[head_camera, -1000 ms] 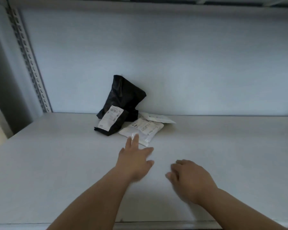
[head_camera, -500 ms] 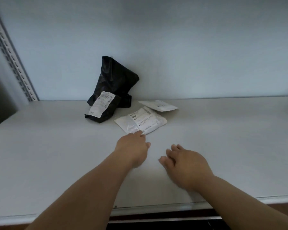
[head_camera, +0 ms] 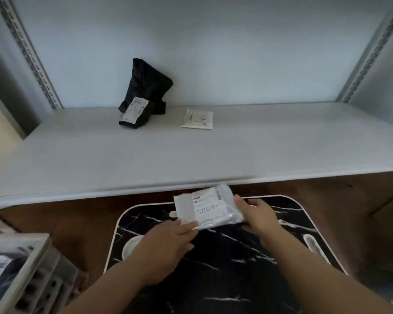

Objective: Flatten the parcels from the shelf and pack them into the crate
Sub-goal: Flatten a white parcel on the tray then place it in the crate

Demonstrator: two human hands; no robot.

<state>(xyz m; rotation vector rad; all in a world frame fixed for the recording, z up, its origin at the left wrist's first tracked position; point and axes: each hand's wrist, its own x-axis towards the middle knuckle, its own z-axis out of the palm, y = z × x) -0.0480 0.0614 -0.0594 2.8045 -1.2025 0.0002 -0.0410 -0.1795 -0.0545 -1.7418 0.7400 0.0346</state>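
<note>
Both hands—left hand (head_camera: 168, 243), right hand (head_camera: 259, 217)—gripped 1 white parcel (head_camera: 208, 207) just below the shelf (head_camera: 191, 159) edge, above a black marbled table (head_camera: 225, 257). Its slick film could slip—pinched only at the edges—before flattening.

The white shelf (head_camera: 259, 152) carries a black parcel (head_camera: 143, 96) and a flat white parcel (head_camera: 197, 119).

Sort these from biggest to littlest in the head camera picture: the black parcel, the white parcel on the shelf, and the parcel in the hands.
1. Black parcel, though farther away.
2. Held parcel, between left hand and right hand; nearness enlarges it, so this is unsure.
3. White shelf parcel.
</note>
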